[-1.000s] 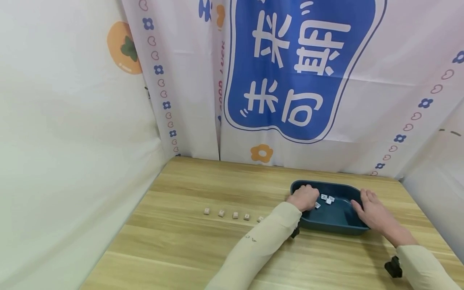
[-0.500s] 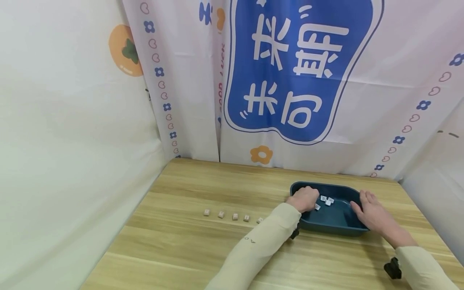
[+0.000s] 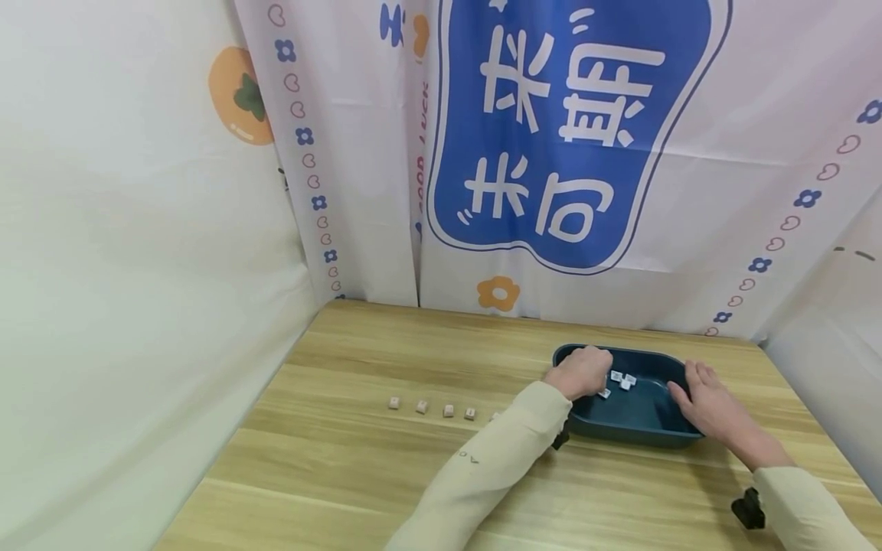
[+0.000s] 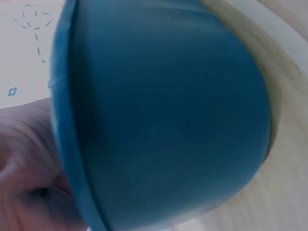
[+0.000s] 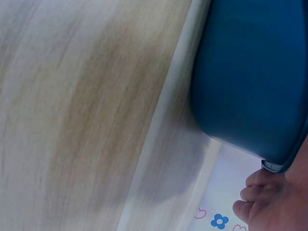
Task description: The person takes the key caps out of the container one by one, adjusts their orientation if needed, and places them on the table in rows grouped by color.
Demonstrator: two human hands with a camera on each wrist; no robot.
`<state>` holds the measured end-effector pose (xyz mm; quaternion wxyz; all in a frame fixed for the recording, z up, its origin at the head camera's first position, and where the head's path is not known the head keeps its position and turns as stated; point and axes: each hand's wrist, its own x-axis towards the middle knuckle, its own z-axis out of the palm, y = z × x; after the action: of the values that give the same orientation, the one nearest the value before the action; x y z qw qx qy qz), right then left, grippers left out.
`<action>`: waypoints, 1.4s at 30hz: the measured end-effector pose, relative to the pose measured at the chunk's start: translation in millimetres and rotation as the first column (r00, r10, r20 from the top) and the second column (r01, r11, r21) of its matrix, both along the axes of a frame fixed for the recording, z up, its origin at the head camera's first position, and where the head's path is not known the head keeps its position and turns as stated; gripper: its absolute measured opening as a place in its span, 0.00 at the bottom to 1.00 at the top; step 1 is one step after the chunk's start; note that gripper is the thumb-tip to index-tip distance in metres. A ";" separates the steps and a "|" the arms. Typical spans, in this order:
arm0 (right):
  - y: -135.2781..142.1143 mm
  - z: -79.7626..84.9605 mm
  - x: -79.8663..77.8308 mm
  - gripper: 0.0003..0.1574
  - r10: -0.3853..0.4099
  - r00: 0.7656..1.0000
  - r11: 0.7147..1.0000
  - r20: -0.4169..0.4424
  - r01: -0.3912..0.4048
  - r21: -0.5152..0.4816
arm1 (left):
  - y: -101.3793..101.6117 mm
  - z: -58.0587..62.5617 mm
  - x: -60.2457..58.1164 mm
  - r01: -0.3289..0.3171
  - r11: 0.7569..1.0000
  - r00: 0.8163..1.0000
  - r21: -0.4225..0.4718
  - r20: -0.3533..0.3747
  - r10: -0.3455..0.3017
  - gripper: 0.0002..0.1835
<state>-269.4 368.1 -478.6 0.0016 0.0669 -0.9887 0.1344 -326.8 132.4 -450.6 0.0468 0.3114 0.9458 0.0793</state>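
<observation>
the left hand (image 3: 580, 372) reaches into the dark-blue, oblong plastic tray's (image 3: 641, 413) left end, fingertips hidden, grip untellable; small white square tiles (image 3: 625, 385) lie inside, just right of it. the right hand (image 3: 713, 399) grips the opposite end's rim.

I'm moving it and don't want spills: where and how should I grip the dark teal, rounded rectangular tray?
Probably grip the tray by its lipped rim at both short ends, coming from left and right: it is long, its top open, with small white square pieces inside, so supporting both ends should keep it level.
</observation>
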 end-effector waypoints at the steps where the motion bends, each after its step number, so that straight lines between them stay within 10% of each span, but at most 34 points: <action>1: 0.1 -0.1 -0.1 0.50 0.000 1.000 1.000 -0.001 0.000 -0.002 | -0.6 1.3 0.3 0.007 1.000 1.000 -0.001 -0.005 -0.007 0.13; 42: 0.4 -1.1 1.2 0.50 0.009 1.000 1.000 -0.007 -0.010 -0.010 | -68.0 28.2 29.2 0.084 0.959 0.996 0.271 -0.038 -0.076 0.11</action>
<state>-268.2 368.5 -479.8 0.0048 0.0721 -0.9876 0.1391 -297.7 64.4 -422.4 -0.0060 0.3539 0.9131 0.2025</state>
